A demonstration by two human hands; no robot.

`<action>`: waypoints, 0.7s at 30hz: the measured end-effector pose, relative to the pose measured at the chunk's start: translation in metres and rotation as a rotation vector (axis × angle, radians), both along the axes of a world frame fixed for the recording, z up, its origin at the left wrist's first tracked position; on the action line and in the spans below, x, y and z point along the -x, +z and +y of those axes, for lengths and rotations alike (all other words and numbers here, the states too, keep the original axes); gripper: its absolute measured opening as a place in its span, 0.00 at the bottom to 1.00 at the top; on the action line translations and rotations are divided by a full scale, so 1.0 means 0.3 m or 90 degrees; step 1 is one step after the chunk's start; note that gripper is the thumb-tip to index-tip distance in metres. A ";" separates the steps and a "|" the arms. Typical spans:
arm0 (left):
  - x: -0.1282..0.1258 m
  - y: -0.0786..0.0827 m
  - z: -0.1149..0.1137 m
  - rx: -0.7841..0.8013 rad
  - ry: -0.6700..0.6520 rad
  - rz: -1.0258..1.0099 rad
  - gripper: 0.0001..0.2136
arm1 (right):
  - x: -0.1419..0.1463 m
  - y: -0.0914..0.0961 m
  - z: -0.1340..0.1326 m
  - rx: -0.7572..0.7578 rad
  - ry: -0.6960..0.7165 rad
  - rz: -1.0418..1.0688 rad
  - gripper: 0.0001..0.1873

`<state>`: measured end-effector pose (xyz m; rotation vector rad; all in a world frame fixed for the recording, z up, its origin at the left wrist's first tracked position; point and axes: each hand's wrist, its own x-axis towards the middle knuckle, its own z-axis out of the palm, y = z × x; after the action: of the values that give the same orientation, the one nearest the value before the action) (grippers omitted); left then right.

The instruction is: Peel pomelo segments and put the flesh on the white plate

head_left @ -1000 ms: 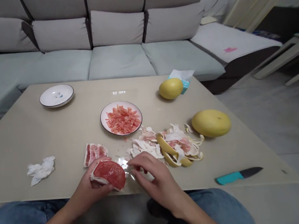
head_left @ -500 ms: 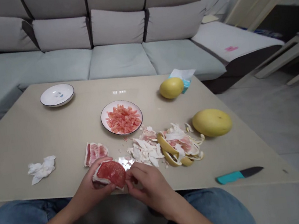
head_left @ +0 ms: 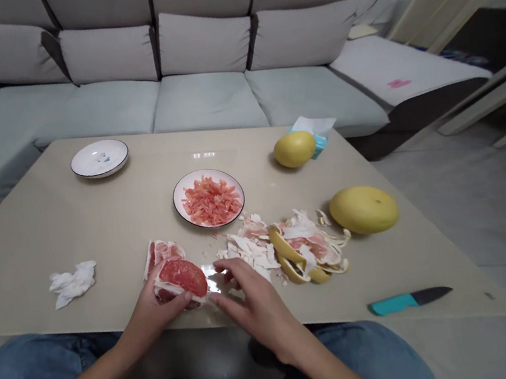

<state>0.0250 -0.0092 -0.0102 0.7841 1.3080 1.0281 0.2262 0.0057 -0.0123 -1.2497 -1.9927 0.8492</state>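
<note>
My left hand holds a chunk of red pomelo over the table's front edge, its flesh bared on top and white membrane along the side. To the right of it, my right hand has thumb and fingers apart, the thumb tip close to the chunk's right side; whether it touches cannot be made out. Behind my left hand, partly hidden, lies another pomelo piece. A white plate with a dark rim bears peeled red pulp. White membrane scraps lie just beyond my right hand.
Yellow peel is heaped right of the scraps. Two whole pomelos sit on the right, one against a tissue pack. A teal-handled knife lies front right. Crumpled tissue and a second plate are at left.
My right hand's fingers have spread from a pinch at the chunk's right edge. My left hand has tilted the chunk slightly and still holds it. The whole view has shifted a little.
</note>
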 end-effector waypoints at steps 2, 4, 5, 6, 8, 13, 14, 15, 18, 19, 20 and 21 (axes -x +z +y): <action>-0.001 -0.014 -0.005 -0.011 -0.016 -0.006 0.33 | 0.034 -0.005 -0.019 0.068 0.006 0.018 0.29; -0.001 -0.030 -0.011 -0.018 -0.033 -0.020 0.33 | 0.056 -0.011 -0.029 0.118 -0.009 0.001 0.30; 0.000 -0.037 -0.014 -0.023 -0.041 -0.025 0.33 | 0.061 -0.013 -0.030 0.132 -0.013 -0.015 0.30; 0.002 -0.043 -0.017 -0.026 -0.049 -0.027 0.33 | 0.062 -0.016 -0.029 0.138 -0.009 -0.030 0.29; 0.005 -0.050 -0.022 -0.026 -0.053 -0.025 0.34 | 0.057 -0.022 -0.022 0.118 0.016 -0.060 0.27; 0.010 -0.045 -0.025 -0.006 -0.068 -0.049 0.37 | 0.046 -0.061 -0.015 -0.081 0.074 -0.100 0.19; 0.010 -0.043 -0.025 -0.008 -0.073 -0.050 0.36 | 0.049 -0.071 -0.017 -0.131 0.074 -0.106 0.19; 0.009 -0.041 -0.024 -0.010 -0.074 -0.047 0.35 | 0.053 -0.080 -0.020 -0.178 0.070 -0.113 0.19; 0.007 -0.034 -0.020 -0.005 -0.074 -0.047 0.32 | 0.065 -0.095 -0.028 -0.289 0.052 -0.132 0.17; 0.006 -0.032 -0.018 0.002 -0.078 -0.056 0.31 | 0.067 -0.097 -0.030 -0.315 0.048 -0.132 0.17; 0.006 -0.030 -0.017 0.011 -0.085 -0.070 0.30 | 0.069 -0.097 -0.031 -0.338 0.046 -0.129 0.16; 0.006 -0.029 -0.016 0.019 -0.092 -0.085 0.29 | 0.069 -0.097 -0.032 -0.357 0.045 -0.123 0.16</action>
<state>0.0232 -0.0139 -0.0189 0.7632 1.1344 0.9284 0.2055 -0.0038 -0.0414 -0.9612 -2.2250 0.1687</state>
